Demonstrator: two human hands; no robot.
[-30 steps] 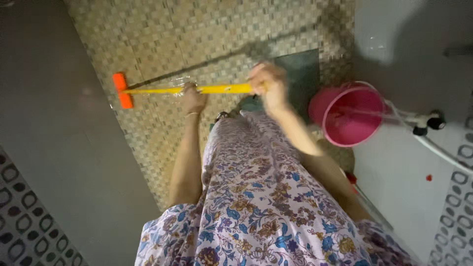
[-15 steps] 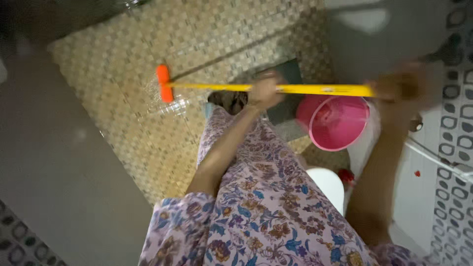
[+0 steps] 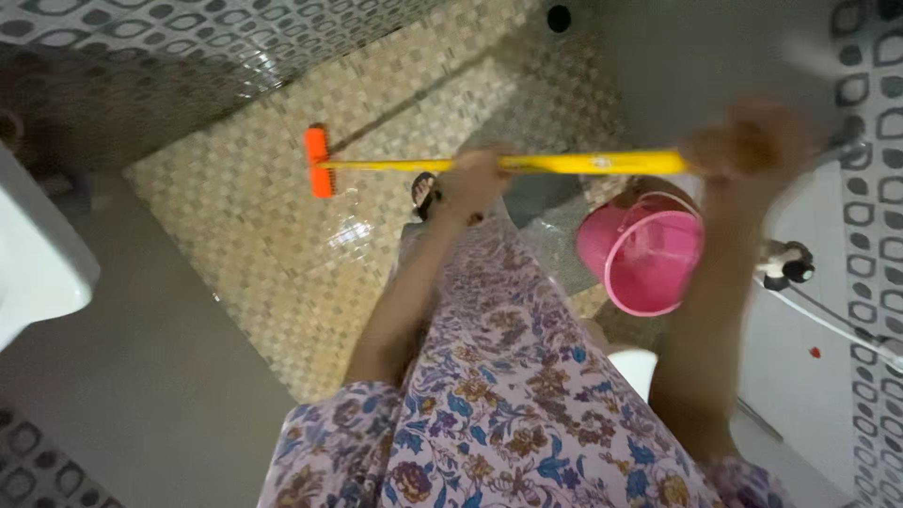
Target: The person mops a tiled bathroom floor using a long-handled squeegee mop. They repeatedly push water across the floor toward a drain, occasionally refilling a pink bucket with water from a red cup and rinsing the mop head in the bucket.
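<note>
A yellow stick [image 3: 527, 164] with an orange brush head [image 3: 318, 161] is held flat over the wet tiled floor [image 3: 282, 245]. The brush head is at nine o'clock from the left hand [image 3: 467, 182], which is wrapped around the stick's middle. The stick's end is gripped by the blurry right hand [image 3: 748, 143], arm stretched. A pink bucket [image 3: 644, 249] sits at seven o'clock from that hand.

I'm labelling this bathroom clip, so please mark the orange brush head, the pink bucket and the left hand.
orange brush head [image 3: 318, 161], head view, middle of the orange bar on the floor tiles.
pink bucket [image 3: 649, 249], head view, inside wall below the rim.
left hand [image 3: 470, 183], head view, back of the hand gripping the yellow handle.
</note>
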